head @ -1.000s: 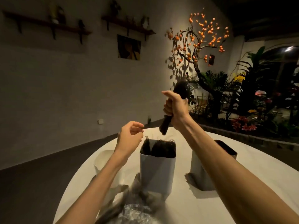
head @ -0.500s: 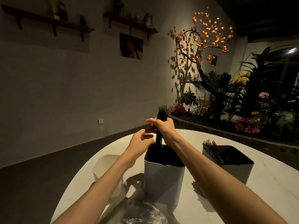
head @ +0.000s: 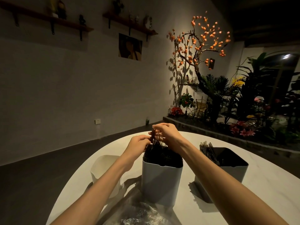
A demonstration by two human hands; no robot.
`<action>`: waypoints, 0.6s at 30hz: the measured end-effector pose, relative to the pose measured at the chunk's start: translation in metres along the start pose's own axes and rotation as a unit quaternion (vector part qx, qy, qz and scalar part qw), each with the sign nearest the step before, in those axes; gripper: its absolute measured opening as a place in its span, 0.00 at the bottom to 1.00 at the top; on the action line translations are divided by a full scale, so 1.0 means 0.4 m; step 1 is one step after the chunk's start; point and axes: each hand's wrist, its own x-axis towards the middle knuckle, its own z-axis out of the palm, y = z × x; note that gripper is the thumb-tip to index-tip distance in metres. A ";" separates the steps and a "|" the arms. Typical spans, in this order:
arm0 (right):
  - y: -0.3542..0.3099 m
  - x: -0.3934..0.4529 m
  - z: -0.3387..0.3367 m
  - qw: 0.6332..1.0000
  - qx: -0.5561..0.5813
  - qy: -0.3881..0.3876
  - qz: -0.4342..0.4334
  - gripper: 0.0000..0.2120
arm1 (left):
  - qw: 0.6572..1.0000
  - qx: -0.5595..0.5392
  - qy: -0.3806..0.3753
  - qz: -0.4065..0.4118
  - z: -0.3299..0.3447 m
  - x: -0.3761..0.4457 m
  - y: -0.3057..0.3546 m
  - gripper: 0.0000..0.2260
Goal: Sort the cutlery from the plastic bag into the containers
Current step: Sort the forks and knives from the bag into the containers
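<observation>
A tall white middle container (head: 160,181) stands on the round white table (head: 267,192), packed with black plastic forks (head: 164,155). My right hand (head: 167,134) pinches the tops of a few forks that stick up from its far rim. My left hand (head: 138,143) touches the same forks from the left. A right container (head: 233,169) holds several grey cutlery pieces (head: 208,151) at its left side. A white left container (head: 105,172) sits partly behind my left forearm. The crinkled clear plastic bag (head: 139,215) lies at the near edge.
The table's rim curves close on the left, with dark floor (head: 40,176) beyond. A raised planter bed with plants and an orange-fruited tree (head: 203,51) runs along the right behind the table.
My right hand came down from high above the table and lowered a bunch of black forks into the middle container. My left hand moved in to meet it at the fork tops.
</observation>
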 end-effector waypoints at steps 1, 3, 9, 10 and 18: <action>0.000 -0.005 -0.002 1.000 0.001 -0.003 0.011 0.12 | 1.000 0.001 -0.001 -0.002 -0.001 0.001 -0.001 0.13; 0.001 -0.011 -0.007 0.999 0.014 -0.008 0.028 0.14 | 1.000 0.003 -0.004 -0.008 -0.002 0.009 -0.007 0.13; -0.004 -0.012 -0.025 0.997 0.030 -0.026 0.071 0.13 | 0.999 0.013 -0.038 -0.034 0.002 0.018 -0.009 0.09; -0.004 -0.010 -0.025 0.996 0.031 -0.029 0.073 0.12 | 0.998 0.003 -0.046 -0.042 0.005 0.018 -0.005 0.11; -0.021 -0.015 -0.033 0.985 0.120 -0.038 0.119 0.15 | 0.979 0.012 -0.186 -0.084 0.025 0.072 0.020 0.27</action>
